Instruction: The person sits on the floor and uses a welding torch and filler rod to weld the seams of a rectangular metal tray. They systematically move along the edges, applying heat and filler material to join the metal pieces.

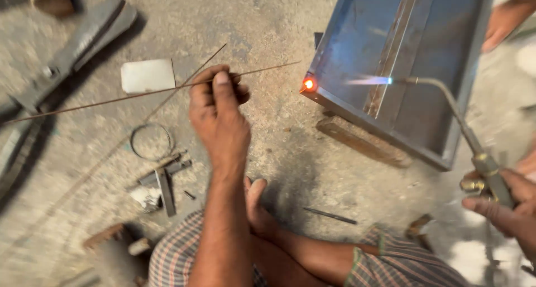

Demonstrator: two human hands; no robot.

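My left hand [219,109] pinches a long thin metal filler rod [111,99] that runs from far left toward the tray's corner, its tip just short of it. My right hand [511,204] grips a gas torch [480,156] with brass fittings. Its curved nozzle [430,85] throws a pale blue flame [365,81] leftward across the blue-grey sheet-metal tray [357,41]. The near left corner of the tray glows orange-red [307,84]. The tray rests tilted on a wooden block [363,142].
Another person's hand [502,22] holds the tray's far right edge. On the concrete floor lie a white plate [148,75], a wire ring [151,142], a small hammer-like tool [166,181], long metal bars [72,47] and a short rod [329,215]. My crossed legs [290,248] are below.
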